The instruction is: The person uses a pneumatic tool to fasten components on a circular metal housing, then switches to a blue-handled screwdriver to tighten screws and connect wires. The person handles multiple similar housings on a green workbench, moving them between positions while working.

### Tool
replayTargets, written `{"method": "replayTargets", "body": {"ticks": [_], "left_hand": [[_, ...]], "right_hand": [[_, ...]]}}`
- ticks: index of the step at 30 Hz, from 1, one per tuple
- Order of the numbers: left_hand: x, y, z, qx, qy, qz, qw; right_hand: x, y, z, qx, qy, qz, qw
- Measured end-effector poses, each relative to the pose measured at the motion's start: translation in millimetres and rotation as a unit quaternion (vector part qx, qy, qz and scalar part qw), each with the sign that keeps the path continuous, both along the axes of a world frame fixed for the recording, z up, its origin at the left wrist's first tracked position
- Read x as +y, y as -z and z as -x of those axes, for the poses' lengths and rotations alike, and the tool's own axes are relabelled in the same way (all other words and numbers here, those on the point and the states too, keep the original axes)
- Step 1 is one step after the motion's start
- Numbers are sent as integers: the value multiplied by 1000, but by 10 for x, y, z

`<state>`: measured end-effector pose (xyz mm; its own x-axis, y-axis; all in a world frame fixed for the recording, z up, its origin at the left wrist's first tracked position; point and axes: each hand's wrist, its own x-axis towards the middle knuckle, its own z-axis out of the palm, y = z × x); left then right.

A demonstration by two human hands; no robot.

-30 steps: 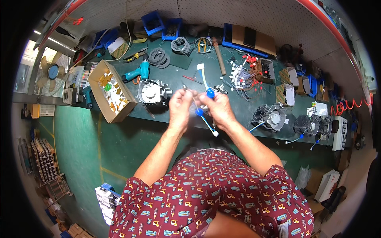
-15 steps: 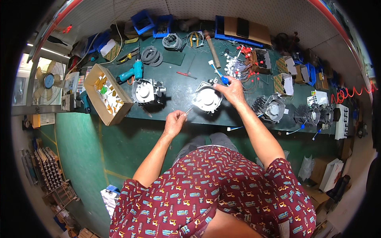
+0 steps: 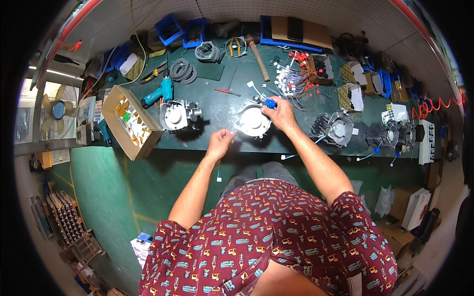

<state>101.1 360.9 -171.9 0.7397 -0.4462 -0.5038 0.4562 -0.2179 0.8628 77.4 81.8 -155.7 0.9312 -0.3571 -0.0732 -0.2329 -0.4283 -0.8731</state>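
Observation:
A round, pale metal motor housing [image 3: 253,122] lies on the green workbench in front of me. My right hand [image 3: 281,116] is closed on its upper right rim, thumb on the edge. Beside those fingers is a blue cap [image 3: 270,103] on a cable, whose white connector [image 3: 250,84] points away from me. At the housing's lower left, my left hand [image 3: 220,144] pinches a thin cable. From under that hand the cable's white plug [image 3: 219,179] hangs past the bench edge. The pinched end is too small to make out.
Another motor housing [image 3: 175,117] stands left, near a teal power drill [image 3: 160,92] and a cardboard box [image 3: 109,116] of small parts. Finned motors [image 3: 337,129] line the right. Behind are a red-handled tool [image 3: 227,92], a hammer [image 3: 259,61] and heaped connector wires [image 3: 291,79].
The view has shifted slightly. My left hand stays by the housing's lower left, and the white plug now shows plainly hanging below it. My right hand keeps its place on the rim.

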Motion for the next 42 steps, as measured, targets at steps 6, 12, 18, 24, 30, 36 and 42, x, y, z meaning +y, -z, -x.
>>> {"method": "replayTargets", "body": {"ticks": [6,12,18,24,30,36,42], "left_hand": [[-28,-120,-131,212,-11,117,970],[12,115,-51,-30,22,48,998],[-144,-123,82,-329,85,-199,919],[-20,15,-98,141,-18,97,985],[36,-62,-293,362,25,138,922],[7,153,-171,10,36,44,998],[-146,-127,72,-480,58,-215,849]], "right_hand": [[0,-101,-16,23,-17,15,999],[24,-135,-29,25,-23,3,999],[28,-46,1,2,16,1,1000],[76,-113,-20,13,16,-12,1000],[57,-183,-19,10,-1,-7,1000],[60,-128,-48,5,-3,-10,1000],[64,-83,-22,14,14,-12,1000]]}}
